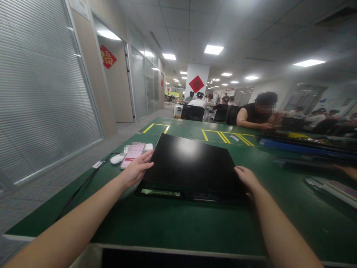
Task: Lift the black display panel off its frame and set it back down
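Head view shows your flat black panel (192, 163) lying on the green counter (173, 219), glossy on top with a thin strip of circuitry along its near edge. Your left hand (136, 169) grips its 9 o'clock edge, fingers curled around the rim; your right hand (247, 178) rests open at 3 o'clock, fingers flat on the corner, closed on nothing. Keep pressure even on both edges, off the glassy face. At 10 o'clock lie a pink phone (132, 155) and a white mouse (116, 159); a seated person (258, 113) leans at 1 o'clock.
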A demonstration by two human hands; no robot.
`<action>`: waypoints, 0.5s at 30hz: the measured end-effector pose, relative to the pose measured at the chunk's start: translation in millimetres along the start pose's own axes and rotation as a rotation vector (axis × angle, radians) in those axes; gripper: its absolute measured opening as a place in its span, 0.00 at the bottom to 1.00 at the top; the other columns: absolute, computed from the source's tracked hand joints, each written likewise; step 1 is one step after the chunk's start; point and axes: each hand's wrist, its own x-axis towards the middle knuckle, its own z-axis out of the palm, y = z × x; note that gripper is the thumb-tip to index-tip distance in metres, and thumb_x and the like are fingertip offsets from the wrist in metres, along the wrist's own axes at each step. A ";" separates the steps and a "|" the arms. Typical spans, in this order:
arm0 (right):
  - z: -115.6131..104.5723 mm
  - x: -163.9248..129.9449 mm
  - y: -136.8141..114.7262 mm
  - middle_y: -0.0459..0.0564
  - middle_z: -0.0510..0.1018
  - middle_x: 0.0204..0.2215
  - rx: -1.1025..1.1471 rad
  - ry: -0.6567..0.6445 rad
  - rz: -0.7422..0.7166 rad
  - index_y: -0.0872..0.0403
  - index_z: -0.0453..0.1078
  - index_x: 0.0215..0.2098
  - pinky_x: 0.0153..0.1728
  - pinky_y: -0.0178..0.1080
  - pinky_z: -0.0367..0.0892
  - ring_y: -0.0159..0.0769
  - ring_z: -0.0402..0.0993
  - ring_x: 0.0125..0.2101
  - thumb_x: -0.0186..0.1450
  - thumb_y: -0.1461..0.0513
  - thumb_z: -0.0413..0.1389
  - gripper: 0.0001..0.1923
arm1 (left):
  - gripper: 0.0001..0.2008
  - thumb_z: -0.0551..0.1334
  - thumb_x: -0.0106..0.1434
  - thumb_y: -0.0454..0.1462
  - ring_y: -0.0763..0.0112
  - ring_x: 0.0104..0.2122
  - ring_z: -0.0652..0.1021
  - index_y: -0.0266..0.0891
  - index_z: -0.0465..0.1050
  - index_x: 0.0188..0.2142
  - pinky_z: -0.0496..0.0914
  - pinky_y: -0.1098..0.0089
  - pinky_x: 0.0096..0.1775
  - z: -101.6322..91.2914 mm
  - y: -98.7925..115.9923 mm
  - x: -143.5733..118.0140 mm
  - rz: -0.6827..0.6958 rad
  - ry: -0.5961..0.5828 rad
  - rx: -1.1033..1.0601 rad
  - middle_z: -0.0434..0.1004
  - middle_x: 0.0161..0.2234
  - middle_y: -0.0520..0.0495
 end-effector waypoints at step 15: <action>-26.3 -24.1 -36.5 0.47 0.82 0.31 1.120 -0.050 0.085 0.53 0.76 0.34 0.40 0.42 0.74 0.43 0.79 0.35 0.49 0.57 0.66 0.15 | 0.36 0.74 0.47 0.39 0.51 0.49 0.80 0.39 0.74 0.57 0.76 0.66 0.44 6.0 6.4 -5.6 0.019 0.134 0.048 0.80 0.52 0.40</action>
